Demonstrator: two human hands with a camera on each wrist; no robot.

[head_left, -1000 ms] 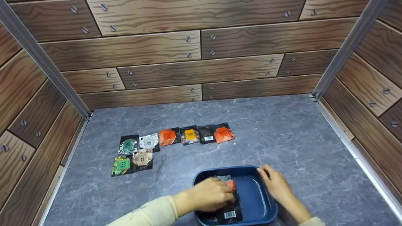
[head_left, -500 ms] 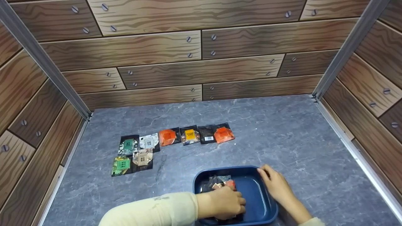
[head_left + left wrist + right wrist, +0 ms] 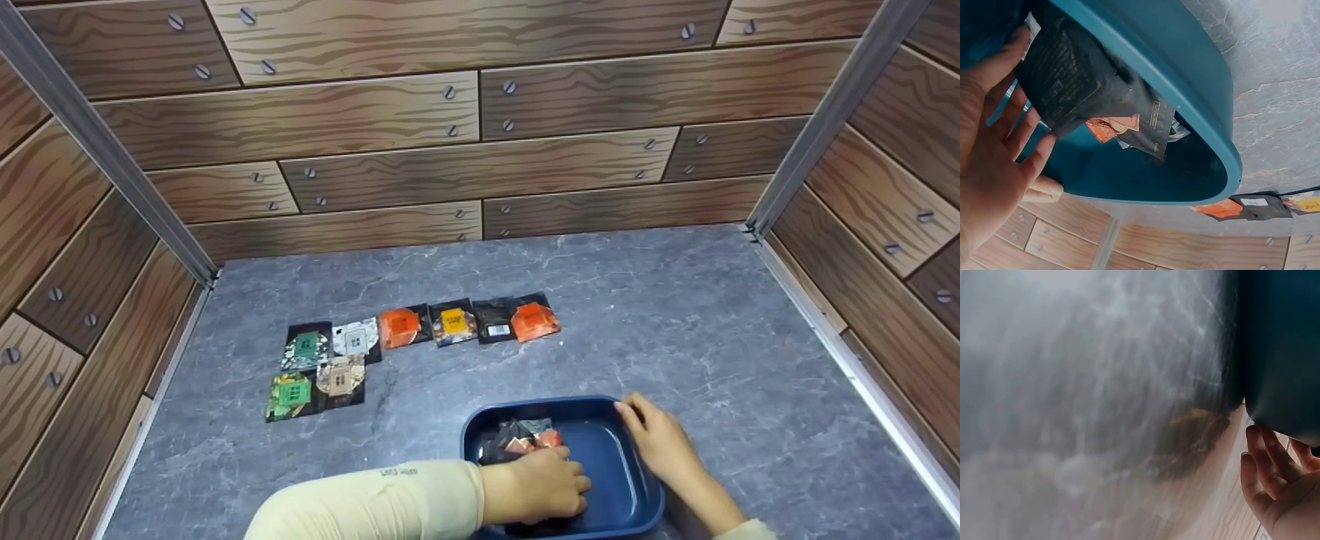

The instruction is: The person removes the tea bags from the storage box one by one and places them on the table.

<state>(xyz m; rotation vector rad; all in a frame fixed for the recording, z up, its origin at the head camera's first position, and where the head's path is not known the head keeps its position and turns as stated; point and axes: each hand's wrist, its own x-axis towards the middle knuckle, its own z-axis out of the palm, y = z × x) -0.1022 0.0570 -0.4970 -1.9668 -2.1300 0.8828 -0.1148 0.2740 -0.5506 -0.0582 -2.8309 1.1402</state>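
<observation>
A dark blue plastic tub stands at the table's near edge, with several sachets lying in its left half. My left hand reaches down inside it. In the left wrist view, a black sachet with fine print lies between the thumb and fingertips of this hand, which pinch its edge. An orange-patterned sachet shows beneath it. My right hand holds the tub's far right corner. The right wrist view has those fingers against the tub's outer wall.
Sachets lie on the grey marbled table: a back row running from a dark green one to an orange one, with a bright green one and a beige one in front. Wood-patterned walls enclose the table.
My left hand has shifted right and nearer within the tub, uncovering the sachets at its back left. My right hand, the tub and the rows on the table have stayed put.
</observation>
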